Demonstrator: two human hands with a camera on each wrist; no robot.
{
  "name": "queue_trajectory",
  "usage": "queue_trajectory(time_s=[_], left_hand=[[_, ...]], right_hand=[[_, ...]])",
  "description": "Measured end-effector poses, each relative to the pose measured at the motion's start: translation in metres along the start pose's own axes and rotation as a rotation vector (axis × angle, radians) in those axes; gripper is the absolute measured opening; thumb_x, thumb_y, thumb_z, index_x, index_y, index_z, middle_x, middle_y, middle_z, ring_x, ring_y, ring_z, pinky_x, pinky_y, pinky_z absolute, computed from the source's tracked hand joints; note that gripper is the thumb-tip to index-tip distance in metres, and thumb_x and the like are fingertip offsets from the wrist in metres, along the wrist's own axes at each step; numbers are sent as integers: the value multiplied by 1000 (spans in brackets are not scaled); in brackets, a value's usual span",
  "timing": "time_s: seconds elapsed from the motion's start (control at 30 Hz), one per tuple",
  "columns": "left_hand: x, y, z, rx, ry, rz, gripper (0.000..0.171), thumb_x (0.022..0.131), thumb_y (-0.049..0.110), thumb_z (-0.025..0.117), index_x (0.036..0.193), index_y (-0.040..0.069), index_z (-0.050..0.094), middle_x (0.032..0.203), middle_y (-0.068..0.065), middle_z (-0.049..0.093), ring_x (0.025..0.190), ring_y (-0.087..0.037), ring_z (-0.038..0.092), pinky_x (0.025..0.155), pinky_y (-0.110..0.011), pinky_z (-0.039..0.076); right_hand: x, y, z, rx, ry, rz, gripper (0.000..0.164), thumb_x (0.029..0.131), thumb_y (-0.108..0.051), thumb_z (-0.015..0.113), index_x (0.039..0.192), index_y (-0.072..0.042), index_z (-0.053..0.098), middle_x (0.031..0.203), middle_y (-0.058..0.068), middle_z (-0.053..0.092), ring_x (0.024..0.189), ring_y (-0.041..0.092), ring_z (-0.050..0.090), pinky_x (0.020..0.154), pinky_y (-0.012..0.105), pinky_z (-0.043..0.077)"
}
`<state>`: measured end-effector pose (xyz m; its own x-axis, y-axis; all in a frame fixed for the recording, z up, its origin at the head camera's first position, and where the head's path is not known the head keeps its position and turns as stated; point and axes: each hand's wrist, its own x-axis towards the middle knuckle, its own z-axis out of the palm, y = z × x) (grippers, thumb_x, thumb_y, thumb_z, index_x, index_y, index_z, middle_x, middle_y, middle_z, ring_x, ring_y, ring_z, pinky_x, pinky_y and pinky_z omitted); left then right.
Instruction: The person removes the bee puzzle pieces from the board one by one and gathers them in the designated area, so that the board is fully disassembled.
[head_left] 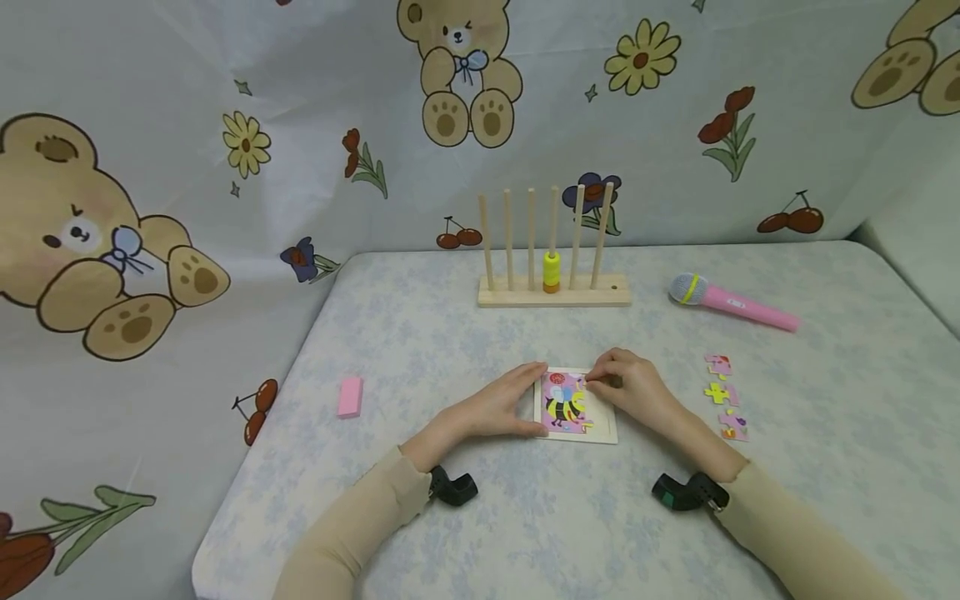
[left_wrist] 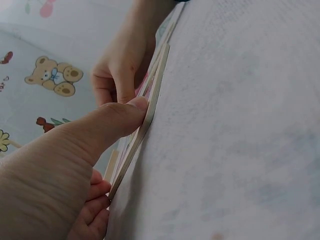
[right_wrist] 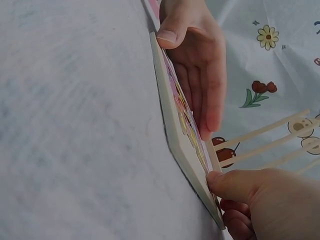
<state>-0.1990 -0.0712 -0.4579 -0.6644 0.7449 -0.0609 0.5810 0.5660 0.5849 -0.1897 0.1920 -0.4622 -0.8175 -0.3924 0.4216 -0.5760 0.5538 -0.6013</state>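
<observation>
1. The likeliest fault, I judge, is a misfit: if the puzzle piece (head_left: 581,383) at the right hand's fingertips is turned or slightly offset, its tab may ride up on its neighbours instead of dropping flat.
2. Pressing on a badly seated piece could also lift or shift the bee picture (head_left: 564,408) already laid along the tray's left and middle.
3. If the left hand eases off, the light tray (head_left: 605,423) could slide across the table (head_left: 420,342) under a sideways push.
4. Three loose pieces (head_left: 722,393) lie to the right, the nearest just beside the right forearm; a careless sweep of that arm could scatter them.
5. The left hand (head_left: 498,404) is spread, thumb at the tray's near left corner, fingers towards the far left one, bracing it.
6. The right hand (head_left: 633,387) has thumb and index finger drawn together, seemingly pinching that piece at the picture's upper right; the fingers hide the exact contact.
7. The tray lies on the table, between both hands, its right strip bare.
</observation>
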Motion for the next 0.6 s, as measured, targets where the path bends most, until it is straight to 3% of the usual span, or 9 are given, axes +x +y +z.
queue_trajectory(time_s=[0.6], left_hand=[[0, 1, -1, 1, -6, -10, 97, 82, 46, 71, 151, 7, 16, 155, -9, 18, 140, -17, 16, 111, -32, 19]], right_hand=[[2, 3, 6, -16, 21, -42, 11, 76, 0, 77, 82, -9, 72, 84, -1, 60, 73, 11, 49, 60, 24, 43]])
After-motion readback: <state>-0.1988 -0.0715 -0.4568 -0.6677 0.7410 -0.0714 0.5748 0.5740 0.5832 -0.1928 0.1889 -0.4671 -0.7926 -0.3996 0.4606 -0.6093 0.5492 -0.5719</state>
